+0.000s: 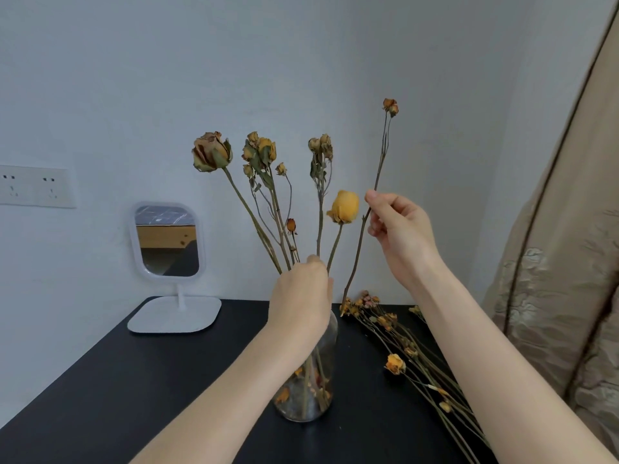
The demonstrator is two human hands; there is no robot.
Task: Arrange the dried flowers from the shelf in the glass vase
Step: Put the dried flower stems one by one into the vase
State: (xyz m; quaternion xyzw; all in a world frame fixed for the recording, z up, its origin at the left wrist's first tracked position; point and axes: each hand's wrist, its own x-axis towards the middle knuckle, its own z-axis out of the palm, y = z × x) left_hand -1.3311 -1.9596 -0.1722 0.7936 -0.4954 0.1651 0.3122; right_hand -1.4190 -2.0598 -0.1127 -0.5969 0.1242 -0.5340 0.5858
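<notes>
A clear glass vase (313,390) stands on the black table top (134,396), with several dried roses (264,155) rising from it. My left hand (301,296) grips those stems just above the vase mouth and hides the rim. A yellow rose (344,206) leans out to the right of the bunch. My right hand (398,226) pinches a long thin stem with a small dried bud (390,106) at its top; the stem's lower end hangs right of the vase, above the table. More dried flowers (402,356) lie loose on the table at the right.
A white stand mirror (167,242) sits at the back left of the table. A wall socket plate (37,185) is on the left wall. A beige patterned curtain (569,262) hangs at the right edge, close to the loose stems.
</notes>
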